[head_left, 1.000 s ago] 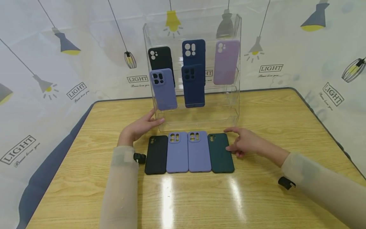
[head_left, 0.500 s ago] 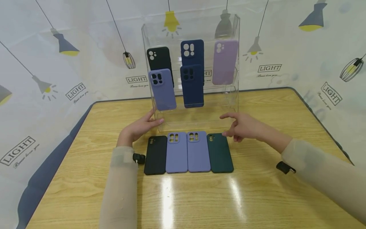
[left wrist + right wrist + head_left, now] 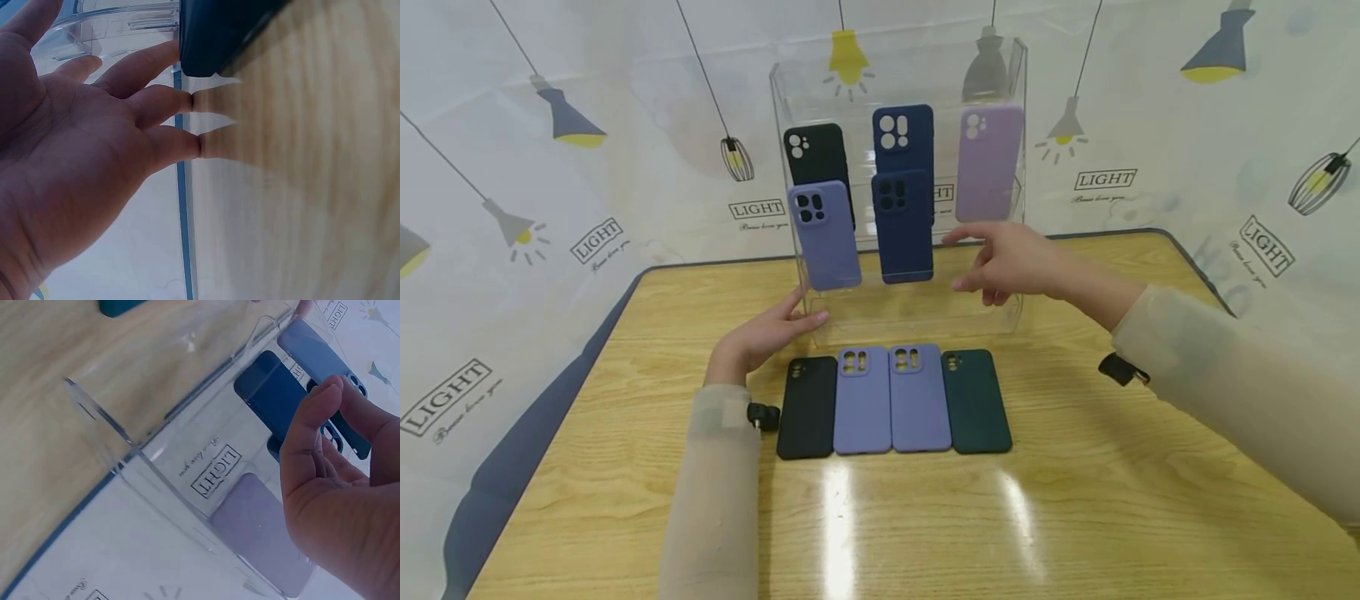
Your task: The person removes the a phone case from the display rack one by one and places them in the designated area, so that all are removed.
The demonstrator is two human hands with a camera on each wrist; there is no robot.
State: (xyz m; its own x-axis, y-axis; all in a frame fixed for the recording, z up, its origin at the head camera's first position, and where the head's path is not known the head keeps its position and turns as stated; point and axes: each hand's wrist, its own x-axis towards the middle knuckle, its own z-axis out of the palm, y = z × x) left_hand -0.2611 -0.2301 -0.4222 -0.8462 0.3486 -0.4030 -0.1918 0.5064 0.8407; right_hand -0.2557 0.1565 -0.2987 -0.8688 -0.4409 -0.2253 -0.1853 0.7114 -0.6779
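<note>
My left hand point(image 3: 763, 340) is at the lower left corner of a clear display stand point(image 3: 925, 71), its fingers extended; in the left wrist view some fingertips touch the wooden surface. My right hand point(image 3: 1011, 260) holds nothing and hovers before the stand, index finger reaching toward the lower navy phone case point(image 3: 904, 242). Behind that case stands another navy phone case point(image 3: 917, 117). Left of them, a periwinkle phone case point(image 3: 830, 258) partly covers a blackish phone case point(image 3: 816, 158). A lilac phone case point(image 3: 988, 175) stands above my right hand.
On the table point(image 3: 925, 533), a black phone case point(image 3: 807, 412), a periwinkle phone case point(image 3: 862, 408), a second periwinkle phone case point(image 3: 921, 408) and a dark green phone case point(image 3: 977, 408) lie side by side. A lamp-print cloth point(image 3: 670, 208) surrounds the table.
My right hand has left the dark green case's edge and moved up and a little left, to the front of the stand. The left hand stays put. No case has moved.
</note>
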